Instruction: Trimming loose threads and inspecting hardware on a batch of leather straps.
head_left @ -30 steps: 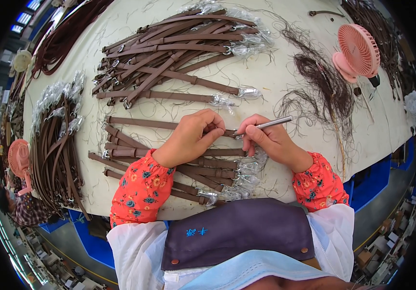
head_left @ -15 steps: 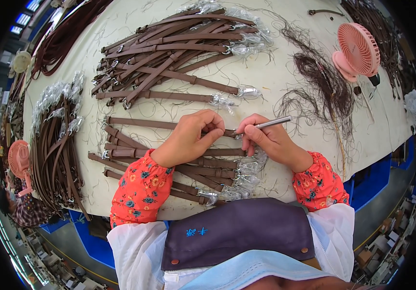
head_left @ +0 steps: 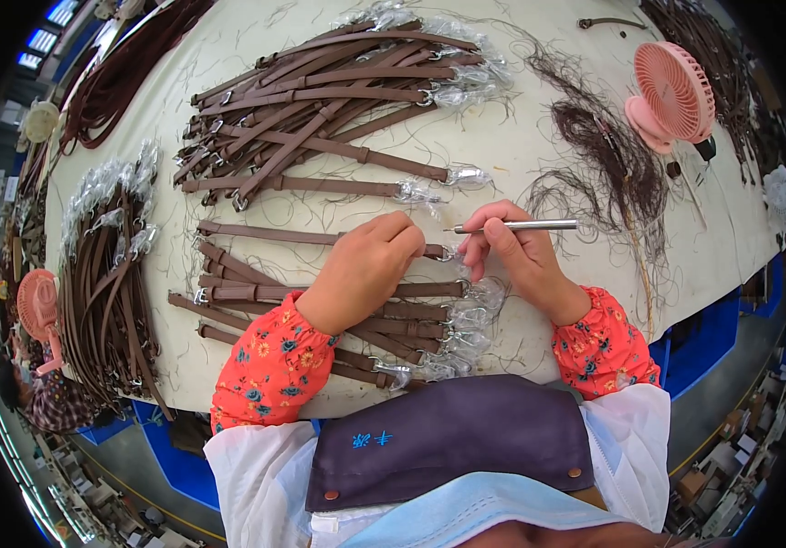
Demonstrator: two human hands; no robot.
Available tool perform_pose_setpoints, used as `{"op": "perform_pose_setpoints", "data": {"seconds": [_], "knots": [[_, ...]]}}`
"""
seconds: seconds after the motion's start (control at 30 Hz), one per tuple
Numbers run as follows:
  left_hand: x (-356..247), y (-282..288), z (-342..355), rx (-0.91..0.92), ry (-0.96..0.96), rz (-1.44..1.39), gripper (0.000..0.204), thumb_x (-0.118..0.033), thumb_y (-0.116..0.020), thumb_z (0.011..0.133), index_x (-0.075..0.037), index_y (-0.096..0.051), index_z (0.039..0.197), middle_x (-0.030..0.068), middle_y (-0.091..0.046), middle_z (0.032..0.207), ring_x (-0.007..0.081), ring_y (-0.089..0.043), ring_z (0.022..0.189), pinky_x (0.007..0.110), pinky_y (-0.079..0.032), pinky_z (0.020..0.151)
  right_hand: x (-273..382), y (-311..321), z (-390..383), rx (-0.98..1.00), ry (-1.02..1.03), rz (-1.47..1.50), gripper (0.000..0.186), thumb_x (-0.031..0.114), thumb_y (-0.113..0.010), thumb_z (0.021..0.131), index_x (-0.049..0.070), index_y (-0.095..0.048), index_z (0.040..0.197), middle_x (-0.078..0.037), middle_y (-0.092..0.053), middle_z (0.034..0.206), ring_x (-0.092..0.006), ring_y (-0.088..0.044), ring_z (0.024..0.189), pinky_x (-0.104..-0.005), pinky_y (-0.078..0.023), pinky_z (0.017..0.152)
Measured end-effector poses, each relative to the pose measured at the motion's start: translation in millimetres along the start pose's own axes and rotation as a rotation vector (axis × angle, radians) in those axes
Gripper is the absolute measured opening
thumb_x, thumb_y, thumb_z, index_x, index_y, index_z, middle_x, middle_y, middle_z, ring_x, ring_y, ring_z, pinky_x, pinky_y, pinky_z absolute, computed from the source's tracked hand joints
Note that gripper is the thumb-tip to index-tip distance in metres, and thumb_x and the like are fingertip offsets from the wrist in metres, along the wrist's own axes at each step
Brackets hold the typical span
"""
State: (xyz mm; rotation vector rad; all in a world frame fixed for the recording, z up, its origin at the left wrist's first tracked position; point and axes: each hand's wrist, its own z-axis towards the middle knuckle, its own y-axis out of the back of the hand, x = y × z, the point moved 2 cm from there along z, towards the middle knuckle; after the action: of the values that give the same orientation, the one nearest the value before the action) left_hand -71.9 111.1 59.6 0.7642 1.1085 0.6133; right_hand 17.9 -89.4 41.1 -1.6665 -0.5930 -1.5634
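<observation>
One strap (head_left: 265,235): middle hidden
Left hand (head_left: 365,269): grip indeterminable (fingertips obscured)
Right hand (head_left: 518,260): holds pen-like tool (head_left: 548,225), tip toward 9 o'clock

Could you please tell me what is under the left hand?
Brown straps show on both sides of the left hand; whatever lies directly beneath it is covered.

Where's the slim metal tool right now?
The slim metal tool is right of centre in the head view, held in the right hand, just right of the left hand.
</observation>
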Motion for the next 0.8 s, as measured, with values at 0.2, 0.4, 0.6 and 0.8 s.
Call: {"op": "perform_pose_setpoints", "data": {"seconds": [0.2, 0.4, 0.6, 0.8], "knots": [[-6.1, 11.0, 4.0, 0.099, 0.265, -0.300, 0.024, -0.001, -0.069, 0.080, -0.004, -0.051, 0.096, 0.0117, -0.051, 0.096, 0.0317, -0.059, 0.074, 0.041, -0.049, 0.066, 0.1, 0.0, 1.6, -0.010, -0.024, 0.002, 0.031, 0.030, -0.045, 0.105, 0.001, -0.055, 0.110, -0.007, -0.063, 0.080, -0.0119, -0.061, 0.065, -0.0243, -0.051, 0.060], [-1.5, -0.4, 0.3, 0.036, 0.163, -0.221, 0.023, -0.002, -0.069, 0.082, -0.003, -0.053, 0.097, 0.0127, -0.050, 0.098, 0.0315, -0.057, 0.080, 0.039, -0.049, 0.068, 1.6, -0.4, 0.7, -0.010, -0.049, 0.010, 0.031, 0.030, -0.045, 0.105, 0.001, -0.055, 0.109, -0.007, -0.062, 0.080, -0.0113, -0.061, 0.064, -0.0239, -0.051, 0.059], [-3.7, 0.2, 3.2, 0.074, 0.098, -0.132, 0.014, -0.003, -0.064, 0.086, 0.000, -0.052, 0.094, 0.0158, -0.050, 0.095, 0.0366, -0.054, 0.083, 0.042, -0.046, 0.072, 0.7, -2.8, -0.4, 0.067, -0.109, -0.030, 0.029, 0.028, -0.046, 0.105, 0.002, -0.057, 0.109, -0.004, -0.062, 0.077, -0.0092, -0.060, 0.063, -0.0224, -0.049, 0.058], [1.1, -1.4, 2.9, 0.044, 0.065, -0.200, 0.014, -0.002, -0.061, 0.088, 0.000, -0.048, 0.093, 0.0169, -0.052, 0.090, 0.0376, -0.055, 0.082, 0.044, -0.045, 0.070, 1.8, -4.1, 0.7, 0.153, -0.180, -0.066, 0.027, 0.027, -0.046, 0.105, 0.002, -0.056, 0.110, -0.004, -0.061, 0.077, -0.0095, -0.060, 0.066, -0.0233, -0.050, 0.060]]}}
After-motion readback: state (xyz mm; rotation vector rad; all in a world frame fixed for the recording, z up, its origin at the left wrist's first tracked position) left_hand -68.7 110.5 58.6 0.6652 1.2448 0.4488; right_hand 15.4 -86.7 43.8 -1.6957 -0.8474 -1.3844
